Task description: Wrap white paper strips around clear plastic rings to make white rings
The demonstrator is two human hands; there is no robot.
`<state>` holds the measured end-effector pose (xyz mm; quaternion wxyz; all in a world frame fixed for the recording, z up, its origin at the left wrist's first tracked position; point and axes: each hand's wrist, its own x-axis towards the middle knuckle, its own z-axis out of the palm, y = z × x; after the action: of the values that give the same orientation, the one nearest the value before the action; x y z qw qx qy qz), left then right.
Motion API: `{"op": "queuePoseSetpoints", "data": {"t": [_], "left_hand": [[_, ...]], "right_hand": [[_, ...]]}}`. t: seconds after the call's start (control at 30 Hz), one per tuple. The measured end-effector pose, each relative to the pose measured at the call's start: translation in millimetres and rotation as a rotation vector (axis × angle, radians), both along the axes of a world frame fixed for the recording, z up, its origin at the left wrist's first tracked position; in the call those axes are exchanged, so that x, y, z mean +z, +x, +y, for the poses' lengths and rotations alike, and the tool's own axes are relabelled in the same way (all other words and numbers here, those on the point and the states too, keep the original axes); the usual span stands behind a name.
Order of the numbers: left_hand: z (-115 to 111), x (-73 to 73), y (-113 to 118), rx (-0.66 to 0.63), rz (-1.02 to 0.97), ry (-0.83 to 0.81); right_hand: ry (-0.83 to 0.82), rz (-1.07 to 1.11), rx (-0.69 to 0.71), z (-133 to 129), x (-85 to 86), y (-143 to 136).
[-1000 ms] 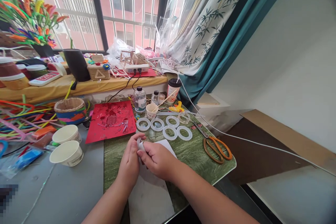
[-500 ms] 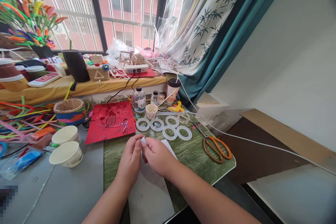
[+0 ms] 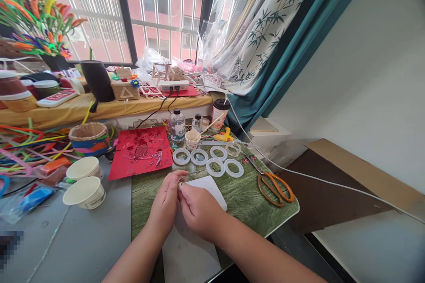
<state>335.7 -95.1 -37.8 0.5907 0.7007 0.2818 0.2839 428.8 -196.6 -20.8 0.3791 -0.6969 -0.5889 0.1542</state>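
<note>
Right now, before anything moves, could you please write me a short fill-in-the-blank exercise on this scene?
1. The left hand and right hand are above the ____ tabletop.
2. The glue gun is ____ in colour.
3. In the picture, the scissors lie to the ____ of both hands.
4. In the picture, the red sheet lies to the ____ of the pale rings.

Missing words: green; yellow; right; left.

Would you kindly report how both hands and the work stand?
Left hand and right hand together on small pale piece, mostly hidden. White board below. Five whitish rings beyond, untouched.
</note>
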Motion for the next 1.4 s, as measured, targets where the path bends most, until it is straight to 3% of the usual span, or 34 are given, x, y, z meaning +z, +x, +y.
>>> {"op": "queuePoseSetpoints", "data": {"t": [0.07, 0.23, 0.4, 0.57, 0.7, 0.87, 1.03, 1.2, 1.33, 1.4], "left_hand": [[-0.6, -0.3, -0.4, 0.011, -0.023, 0.009], [-3.2, 0.5, -0.6, -0.017, -0.044, 0.06], [-4.5, 3.0, -1.3, -0.007, -0.052, -0.003], [-4.9, 1.0, 0.4, -0.013, -0.034, 0.028], [-0.4, 1.0, 1.2, -0.003, 0.0, -0.043], [1.4, 0.5, 1.6, 0.023, -0.005, -0.04], [0.6, -0.1, 2.9, 0.022, 0.01, -0.107], [1.3, 0.6, 3.1, -0.01, 0.027, -0.094], [1.4, 1.5, 3.0, -0.006, 0.023, -0.137], [0.9, 1.5, 3.2, -0.005, 0.025, -0.133]], "right_hand": [[-0.001, 0.034, 0.01, -0.7, -1.4, 1.4], [-0.042, 0.391, -0.091, 3.8, 3.7, 1.9], [0.027, 0.087, 0.018, -3.7, 5.4, 1.4], [-0.042, 0.325, -0.147, -0.6, 0.0, 3.6], [-0.022, 0.116, -0.069, 0.7, 4.2, 0.8], [-0.047, 0.238, -0.173, 3.6, 2.9, 3.4], [-0.035, 0.037, 0.013, 2.4, 0.1, 4.5], [-0.086, 0.146, -0.078, 3.2, -1.8, 8.8], [-0.049, -0.017, 0.044, 1.0, -4.6, 6.8], [-0.071, 0.039, -0.004, 0.6, -4.5, 6.5]]}}
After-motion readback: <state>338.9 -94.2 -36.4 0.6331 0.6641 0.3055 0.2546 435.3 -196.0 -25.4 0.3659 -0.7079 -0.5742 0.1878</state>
